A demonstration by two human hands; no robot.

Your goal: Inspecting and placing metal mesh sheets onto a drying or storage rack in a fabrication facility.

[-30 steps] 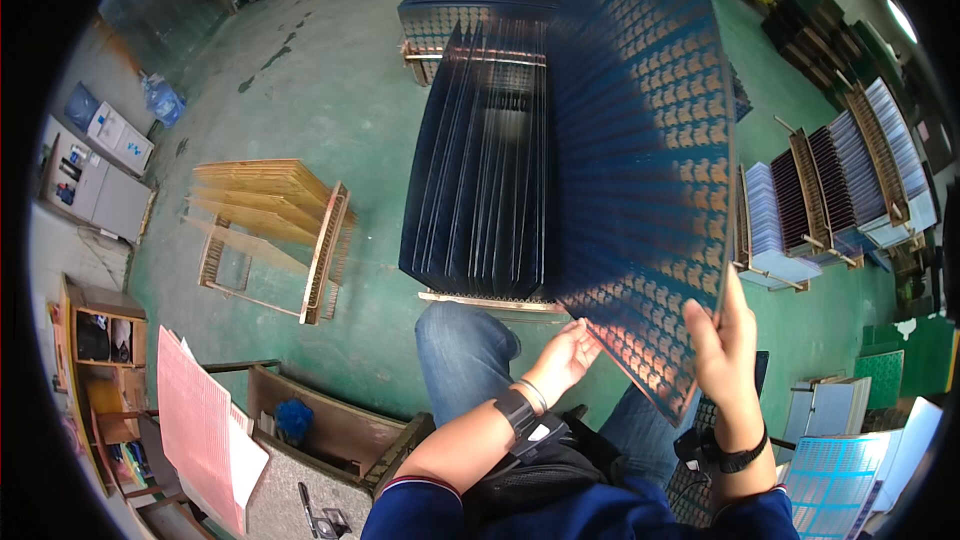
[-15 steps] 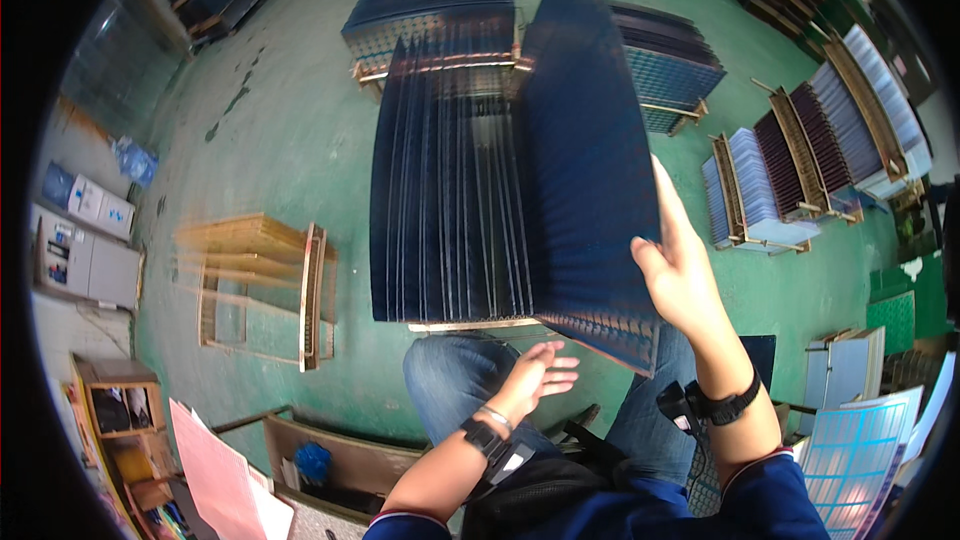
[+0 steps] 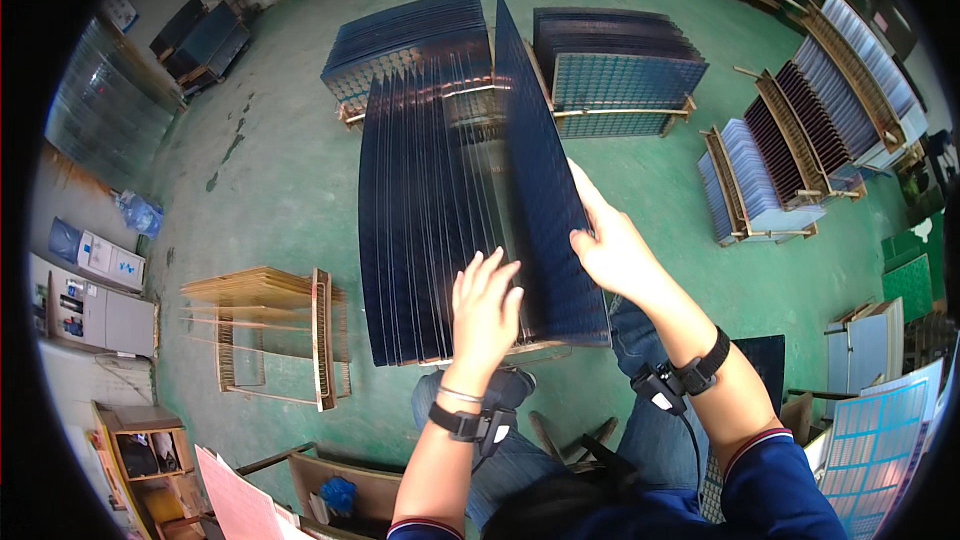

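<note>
A dark blue-black sheet (image 3: 540,190) stands on edge at the right end of a row of similar upright sheets (image 3: 400,230). My right hand (image 3: 615,252) is closed on its right edge, with the thumb on the face towards me. My left hand (image 3: 486,315) is open, fingers stretched forward over the near edges of the row, beside the gap left of the held sheet. Whether the left fingertips touch a sheet I cannot tell. The rack under the row is mostly hidden, with a thin pale rail showing below. Both wrists wear black straps.
Two more racks of dark sheets (image 3: 410,40) (image 3: 628,75) stand beyond the row. Racks of white and dark-red sheets (image 3: 765,180) are at the right. A wooden rack with amber boards (image 3: 255,290) stands at the left. A pink sheet (image 3: 235,495) and a blue-gridded panel (image 3: 870,460) are near me.
The held sheet has moved left and down, closer to the row, with my right hand on it. My left hand has risen from below the row to over its near edges.
</note>
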